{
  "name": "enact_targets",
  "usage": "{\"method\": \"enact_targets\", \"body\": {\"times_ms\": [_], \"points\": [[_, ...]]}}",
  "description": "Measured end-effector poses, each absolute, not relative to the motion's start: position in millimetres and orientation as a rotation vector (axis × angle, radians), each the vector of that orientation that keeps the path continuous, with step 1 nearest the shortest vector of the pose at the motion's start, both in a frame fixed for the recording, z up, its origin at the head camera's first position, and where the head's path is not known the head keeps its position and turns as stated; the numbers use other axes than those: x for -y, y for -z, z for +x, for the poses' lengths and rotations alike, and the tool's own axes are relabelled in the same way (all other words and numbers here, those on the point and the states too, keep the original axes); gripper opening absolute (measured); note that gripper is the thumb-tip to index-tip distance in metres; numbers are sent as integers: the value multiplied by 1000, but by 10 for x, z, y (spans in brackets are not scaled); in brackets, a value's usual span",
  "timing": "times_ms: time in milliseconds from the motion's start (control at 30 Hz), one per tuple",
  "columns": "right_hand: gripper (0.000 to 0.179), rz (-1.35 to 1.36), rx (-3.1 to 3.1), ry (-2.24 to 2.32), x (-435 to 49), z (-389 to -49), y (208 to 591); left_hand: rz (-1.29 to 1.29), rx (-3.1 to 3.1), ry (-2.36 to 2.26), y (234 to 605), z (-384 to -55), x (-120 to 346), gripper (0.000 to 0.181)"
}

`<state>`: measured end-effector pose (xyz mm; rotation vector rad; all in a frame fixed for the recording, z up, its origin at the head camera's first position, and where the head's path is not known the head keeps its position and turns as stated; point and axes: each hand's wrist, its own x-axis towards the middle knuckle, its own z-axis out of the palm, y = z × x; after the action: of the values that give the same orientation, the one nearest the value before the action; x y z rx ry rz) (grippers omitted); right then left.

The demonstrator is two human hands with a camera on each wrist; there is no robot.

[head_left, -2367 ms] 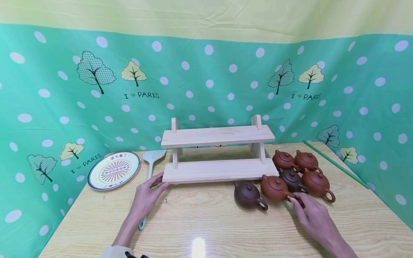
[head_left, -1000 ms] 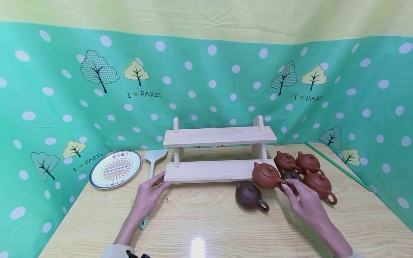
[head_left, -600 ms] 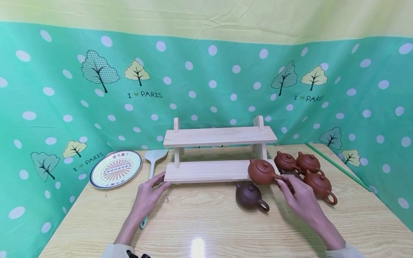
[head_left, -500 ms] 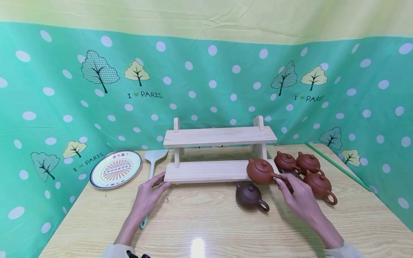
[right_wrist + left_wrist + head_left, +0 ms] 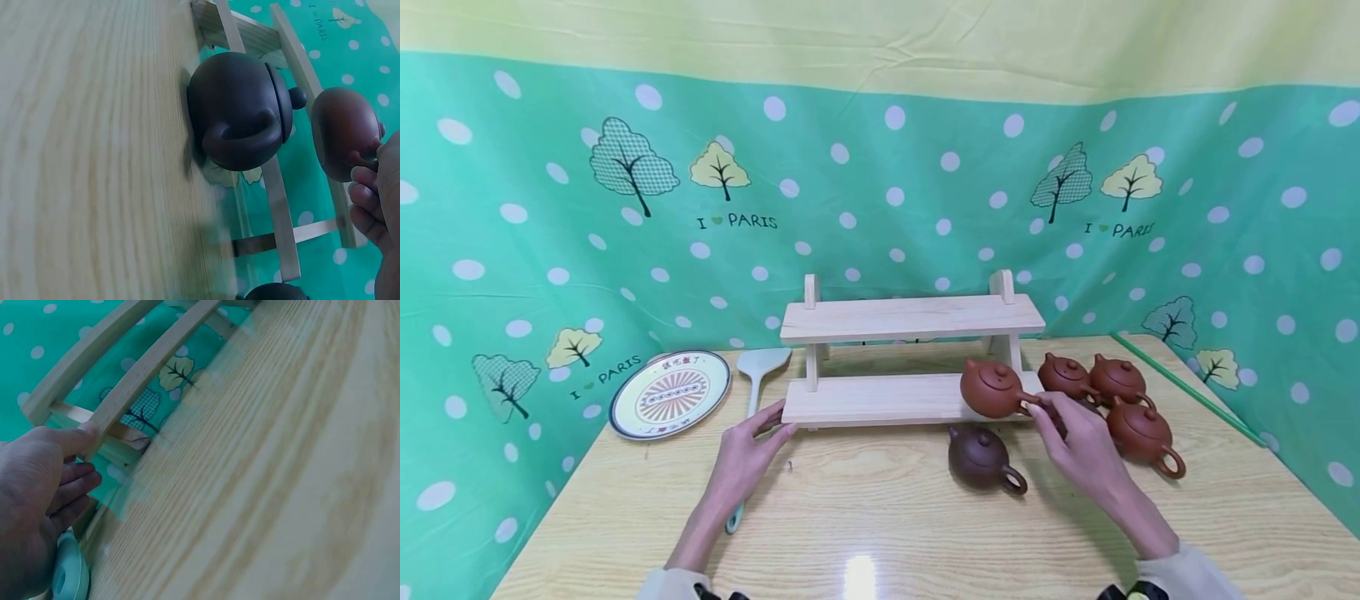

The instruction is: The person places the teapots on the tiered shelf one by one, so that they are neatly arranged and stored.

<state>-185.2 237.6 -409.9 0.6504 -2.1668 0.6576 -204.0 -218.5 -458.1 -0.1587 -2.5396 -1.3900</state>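
Note:
By its handle, my right hand [image 5: 1082, 442] pinches a reddish-brown clay teapot [image 5: 995, 389], upright in front of or over the right part of the lower board; whether it touches the board I cannot tell. The two-tier wooden display shelf [image 5: 880, 400] has its lower board's left end gripped by my left hand [image 5: 743, 458]; in the left wrist view the thumb of that hand [image 5: 28, 487] lies against the board's end. A dark brown teapot [image 5: 981, 458] stands on the table before the shelf, large in the right wrist view, near the held teapot [image 5: 347, 134].
Right of the shelf several teapots [image 5: 1142, 429] cluster; a dark one there is mostly hidden by my right hand. A green stick [image 5: 1187, 387] lies along the right edge. At left are a round patterned plate [image 5: 670, 396] and a pale green spatula [image 5: 762, 360].
My right hand has lifted the reddish-brown teapot off the table and carried it left and up to the lower board. My left hand stays at the shelf's end.

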Motion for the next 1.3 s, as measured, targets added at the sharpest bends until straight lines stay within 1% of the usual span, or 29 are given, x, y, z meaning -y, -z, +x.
{"method": "enact_targets", "body": {"times_ms": [633, 800, 1300], "points": [[23, 722, 2136, -690, -2236, -2025, 4009, -161, 2534, 1390, 4578, -2037, 2183, 52], [25, 736, 2133, -696, -2197, -2065, 4000, -170, 2535, 1385, 4583, -2044, 2179, 52], [21, 801, 2044, -797, -1998, -2222, 3935, -186, 2524, 1368, 4592, -2046, 2184, 51]]}}
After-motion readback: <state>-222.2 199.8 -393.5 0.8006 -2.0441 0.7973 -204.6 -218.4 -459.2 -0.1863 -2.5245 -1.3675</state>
